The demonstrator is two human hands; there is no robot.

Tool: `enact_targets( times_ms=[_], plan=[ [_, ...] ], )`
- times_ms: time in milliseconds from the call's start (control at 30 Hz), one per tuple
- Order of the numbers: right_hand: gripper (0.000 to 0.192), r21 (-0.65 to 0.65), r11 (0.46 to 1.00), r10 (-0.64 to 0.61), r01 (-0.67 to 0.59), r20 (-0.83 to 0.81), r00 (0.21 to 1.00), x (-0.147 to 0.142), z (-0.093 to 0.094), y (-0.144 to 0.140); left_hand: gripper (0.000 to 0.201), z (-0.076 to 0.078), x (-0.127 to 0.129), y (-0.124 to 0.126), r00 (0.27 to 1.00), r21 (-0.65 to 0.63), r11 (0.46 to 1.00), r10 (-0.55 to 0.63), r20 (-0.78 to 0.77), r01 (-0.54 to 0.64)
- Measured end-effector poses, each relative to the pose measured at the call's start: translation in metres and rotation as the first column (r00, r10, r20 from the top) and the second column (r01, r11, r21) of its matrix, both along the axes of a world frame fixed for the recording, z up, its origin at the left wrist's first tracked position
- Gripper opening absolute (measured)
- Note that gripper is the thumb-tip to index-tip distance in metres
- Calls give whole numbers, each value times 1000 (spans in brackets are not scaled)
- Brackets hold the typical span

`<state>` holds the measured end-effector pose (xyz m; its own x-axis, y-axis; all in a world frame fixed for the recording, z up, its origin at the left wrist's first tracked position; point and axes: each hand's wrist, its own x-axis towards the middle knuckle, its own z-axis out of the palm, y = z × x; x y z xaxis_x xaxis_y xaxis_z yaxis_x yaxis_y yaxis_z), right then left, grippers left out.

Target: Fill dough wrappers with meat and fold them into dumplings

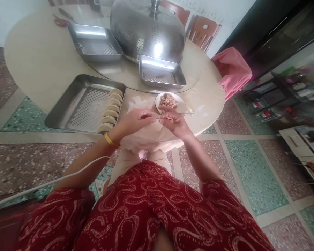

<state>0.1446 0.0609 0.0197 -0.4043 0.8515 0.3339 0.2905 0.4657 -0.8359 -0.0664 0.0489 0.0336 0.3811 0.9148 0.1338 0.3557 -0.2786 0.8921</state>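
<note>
The person is wearing a dark red garment (146,209) patterned with pale looping swirls and dotted lines, its short sleeves leaving the forearms bare. A gold bangle (110,140) is circling the left wrist.

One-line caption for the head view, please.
Both hands, left hand and right hand, pinch a dumpling beside the filling bowl and dumpling tray.

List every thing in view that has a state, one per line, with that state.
left hand: closed on something small, hidden by the fingers
right hand: pinching a thin utensil
small plate: holds a mound of filling
near tray: a row of folded dumplings along its right side
domed lid: set down, covering the turntable's middle
two far trays: no food visible
</note>
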Motion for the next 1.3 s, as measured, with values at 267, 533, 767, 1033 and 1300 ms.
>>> enact_targets(
  times_ms=[267,533,767,1033,1300],
  plan=[
    [15,-38,999,23,-21,40,999,-10,-1,3,25,-1,-5,5,998,-47,999,-13,60,16],
    [7,59,998,-14,8,97,995,-12,7,35,35,-27,17,-43,587,-435,885,442,678,-164],
    [10,310,947,-1,-89,280,960,-19,7,14,44,-29,42,-26,353,-722,621,631,691,304],
    [11,528,849,-190,-2,309,932,4,-19,-46,65,-11,44,-32,304,-586,668,502,810,458],
    [28,542,841,-231,10,342,911,16,-27,-55,71,-15,58,-33,446,-579,675,388,806,457]
  ],
)
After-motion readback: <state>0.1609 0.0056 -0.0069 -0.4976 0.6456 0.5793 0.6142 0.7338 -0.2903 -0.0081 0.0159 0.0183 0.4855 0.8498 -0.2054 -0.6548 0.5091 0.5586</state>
